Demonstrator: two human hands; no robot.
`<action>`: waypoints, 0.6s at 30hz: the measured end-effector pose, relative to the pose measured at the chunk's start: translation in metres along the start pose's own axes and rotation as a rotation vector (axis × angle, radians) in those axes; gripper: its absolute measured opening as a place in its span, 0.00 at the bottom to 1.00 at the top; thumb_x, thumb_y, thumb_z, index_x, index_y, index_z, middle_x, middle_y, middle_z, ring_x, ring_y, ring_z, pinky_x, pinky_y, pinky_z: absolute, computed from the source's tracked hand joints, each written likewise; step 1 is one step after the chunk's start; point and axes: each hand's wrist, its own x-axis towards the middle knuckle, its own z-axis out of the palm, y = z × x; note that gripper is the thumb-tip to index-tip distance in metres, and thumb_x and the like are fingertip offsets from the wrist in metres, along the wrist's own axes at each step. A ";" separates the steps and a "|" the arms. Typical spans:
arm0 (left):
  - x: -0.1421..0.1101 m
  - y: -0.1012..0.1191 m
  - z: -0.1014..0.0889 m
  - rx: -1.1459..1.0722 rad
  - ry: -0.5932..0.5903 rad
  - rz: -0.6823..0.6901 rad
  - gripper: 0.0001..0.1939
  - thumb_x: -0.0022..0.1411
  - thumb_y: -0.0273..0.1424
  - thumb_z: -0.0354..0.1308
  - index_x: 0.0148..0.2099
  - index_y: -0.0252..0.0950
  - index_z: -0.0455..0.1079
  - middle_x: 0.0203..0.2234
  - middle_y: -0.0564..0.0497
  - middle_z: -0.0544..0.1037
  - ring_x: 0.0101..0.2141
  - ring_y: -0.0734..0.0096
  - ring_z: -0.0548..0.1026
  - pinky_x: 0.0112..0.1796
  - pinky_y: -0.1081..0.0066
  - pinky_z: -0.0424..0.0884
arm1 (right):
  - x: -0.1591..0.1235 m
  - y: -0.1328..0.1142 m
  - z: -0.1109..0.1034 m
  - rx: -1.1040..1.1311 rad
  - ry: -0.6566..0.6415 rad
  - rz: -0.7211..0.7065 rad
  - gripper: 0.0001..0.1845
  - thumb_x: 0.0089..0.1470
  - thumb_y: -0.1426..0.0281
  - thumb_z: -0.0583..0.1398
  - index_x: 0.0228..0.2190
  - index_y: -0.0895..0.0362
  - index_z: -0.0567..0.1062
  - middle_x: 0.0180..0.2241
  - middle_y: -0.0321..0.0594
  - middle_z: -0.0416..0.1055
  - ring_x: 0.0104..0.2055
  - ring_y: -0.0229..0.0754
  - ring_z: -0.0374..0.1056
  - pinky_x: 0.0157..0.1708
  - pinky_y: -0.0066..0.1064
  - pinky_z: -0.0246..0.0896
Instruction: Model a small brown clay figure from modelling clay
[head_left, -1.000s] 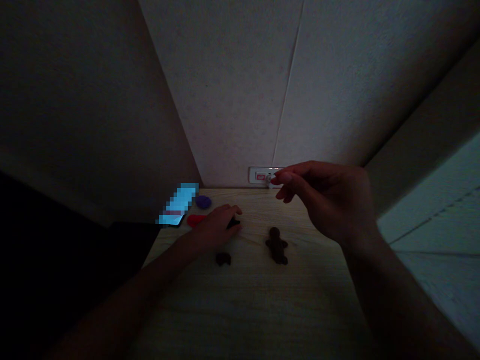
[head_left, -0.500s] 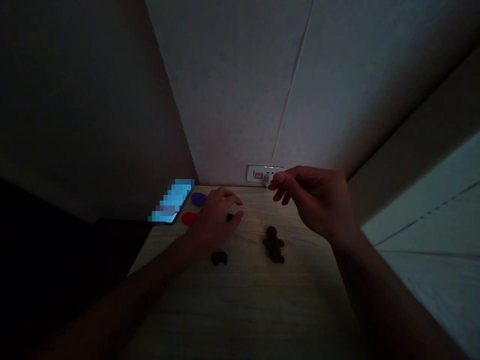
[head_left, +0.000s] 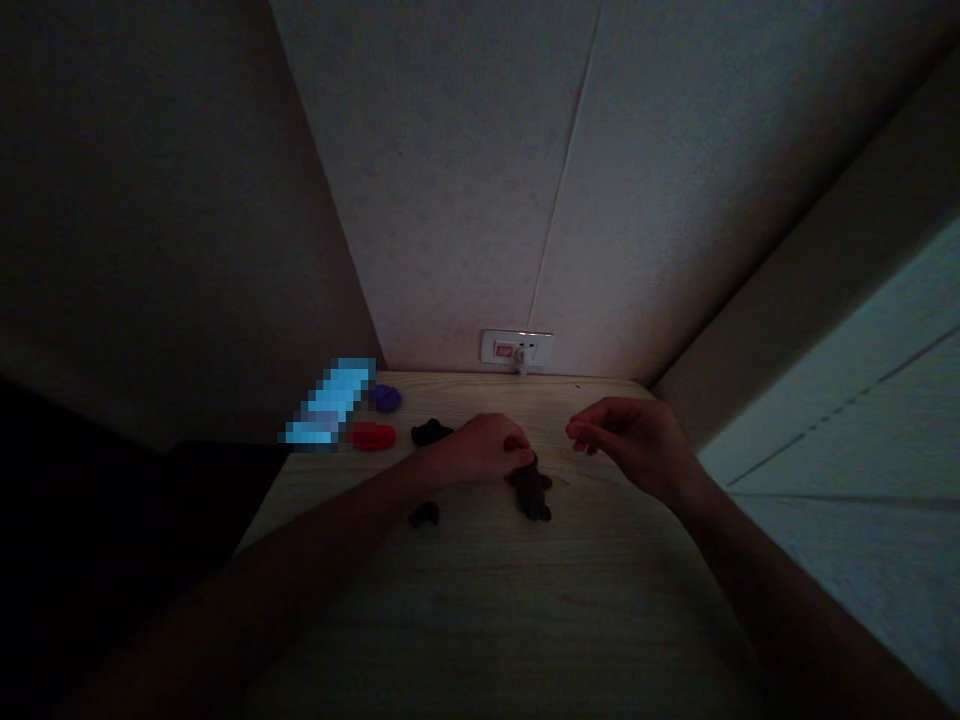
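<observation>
A small dark brown figure (head_left: 532, 494), with a rounded body and stubby limbs, lies on the wooden tabletop (head_left: 480, 610). My left hand (head_left: 489, 447) reaches over from the left, its thumb and fingers closed at the figure's head and hiding most of it. To the right of the figure, my right hand (head_left: 634, 440) hovers with fingertips pinched together; whether anything tiny sits between them is too dark to make out. Beside my left wrist are a black lump (head_left: 430, 432) and, nearer me, a smaller dark piece (head_left: 425, 515).
At the far left of the tabletop lie a red piece (head_left: 373, 436), a purple lump (head_left: 387, 398) and a lit phone (head_left: 332, 402) with a blurred screen. Behind the table, the wall carries a socket panel (head_left: 545, 349) with a plug (head_left: 520, 358). A pale panelled surface (head_left: 847, 420) stands on the right.
My left hand has moved right from above the black lump to the brown figure's head. My right hand has come down from in front of the socket, still pinched.
</observation>
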 end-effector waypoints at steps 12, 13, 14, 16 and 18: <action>-0.010 0.008 0.006 -0.314 -0.030 -0.092 0.07 0.62 0.33 0.63 0.41 0.36 0.72 0.36 0.45 0.86 0.36 0.63 0.84 0.36 0.66 0.76 | -0.013 0.032 0.007 0.239 0.030 0.107 0.27 0.54 0.45 0.68 0.25 0.57 0.79 0.23 0.42 0.80 0.23 0.39 0.74 0.26 0.32 0.73; -0.014 0.009 0.007 -0.356 -0.035 -0.094 0.07 0.63 0.32 0.63 0.42 0.36 0.71 0.36 0.45 0.86 0.35 0.64 0.84 0.36 0.66 0.76 | -0.014 0.033 0.008 0.251 0.020 0.110 0.27 0.53 0.45 0.68 0.25 0.57 0.78 0.23 0.42 0.80 0.23 0.39 0.74 0.26 0.32 0.73; -0.017 0.010 0.008 -0.398 -0.029 -0.098 0.08 0.63 0.32 0.63 0.44 0.37 0.71 0.35 0.46 0.86 0.35 0.64 0.84 0.37 0.66 0.76 | -0.016 0.034 0.010 0.265 0.015 0.112 0.26 0.52 0.45 0.69 0.24 0.57 0.77 0.23 0.41 0.79 0.22 0.39 0.73 0.26 0.31 0.72; -0.023 0.009 0.010 -0.463 0.013 -0.109 0.11 0.62 0.31 0.64 0.47 0.37 0.71 0.33 0.48 0.85 0.34 0.65 0.83 0.37 0.65 0.76 | -0.019 0.036 0.012 0.281 0.026 0.110 0.25 0.47 0.49 0.73 0.24 0.56 0.76 0.21 0.37 0.77 0.22 0.38 0.72 0.25 0.29 0.70; -0.028 0.007 0.012 -0.483 0.078 -0.107 0.13 0.61 0.31 0.66 0.48 0.38 0.74 0.34 0.49 0.85 0.35 0.64 0.84 0.40 0.63 0.77 | -0.020 0.038 0.012 0.273 0.051 0.106 0.22 0.42 0.53 0.77 0.24 0.56 0.78 0.20 0.35 0.76 0.22 0.37 0.71 0.25 0.29 0.68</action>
